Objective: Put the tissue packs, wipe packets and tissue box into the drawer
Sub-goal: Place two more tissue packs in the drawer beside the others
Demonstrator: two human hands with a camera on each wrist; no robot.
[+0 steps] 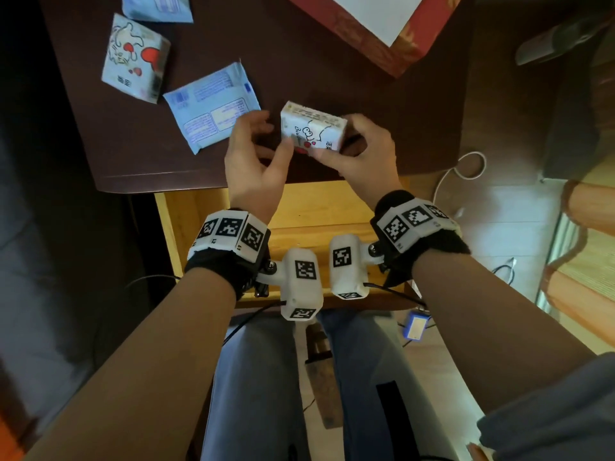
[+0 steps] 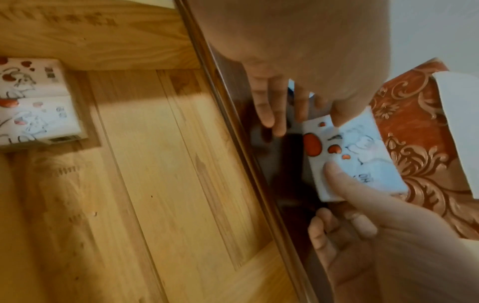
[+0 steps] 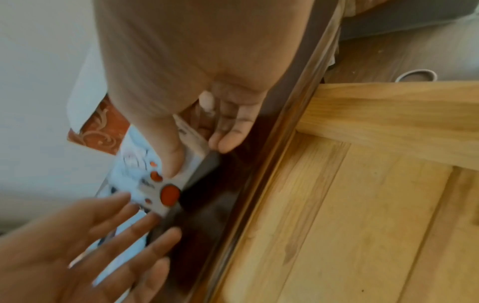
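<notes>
Nearest, directly beneath both wrists, the drawer (image 1: pixel 186 227) stands pulled out from under the counter (image 1: pixel 332 94), presumably so packs can be dropped straight down into it. The left wrist view shows two tissue packs (image 2: pixel 33 102) already lying side by side against a corner of its wooden floor; the rest of the floor that shows is bare board.

Just beyond the counter's front edge, the right hand (image 1: pixel 362 151) grasps a small tissue pack (image 1: pixel 311 129), thumb on its printed face and fingers curled behind, holding it clear of the surface. I judge it is held this way for carrying back over the edge and down into the drawer. The left hand (image 1: pixel 254 161) hangs released right beside the pack's left end, fingers spread and relaxed, gripping nothing, perhaps ready to steady or take it.

Farther out, left of the left hand, a blue wipe packet (image 1: pixel 213 106) lies flat. Beyond it sit another tissue pack (image 1: pixel 134 59) and a second blue packet (image 1: pixel 156 6). Beyond the right hand rests the red patterned tissue box (image 1: pixel 382 38), waiting its turn.
</notes>
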